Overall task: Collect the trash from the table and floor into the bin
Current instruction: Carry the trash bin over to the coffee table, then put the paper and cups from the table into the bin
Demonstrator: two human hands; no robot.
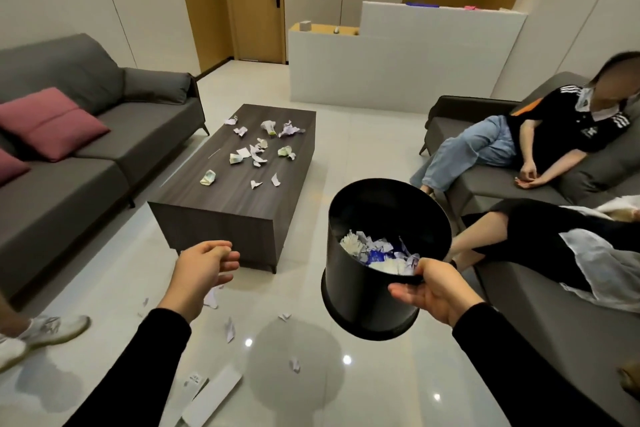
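Right grip (427, 291) clamps the bin (381, 263) rim; left grip (204, 267), loosely spread and empty, is nearer the surface (207, 204) scraps (258, 152) beyond the bin's left.

even indoor light, moderately bright; ceiling-lamp glare spots on glossy floor (346, 359); soft shadow under bin (381, 274); wide-angle bending at edges; slight softness.

Both arms reach forward in black sleeves. The left hand (204, 269) hangs empty at near left, fingers loosely curled, palm turned inward. The right hand (431, 291) at near right grips a rim, thumb over it, fingers spread beneath.
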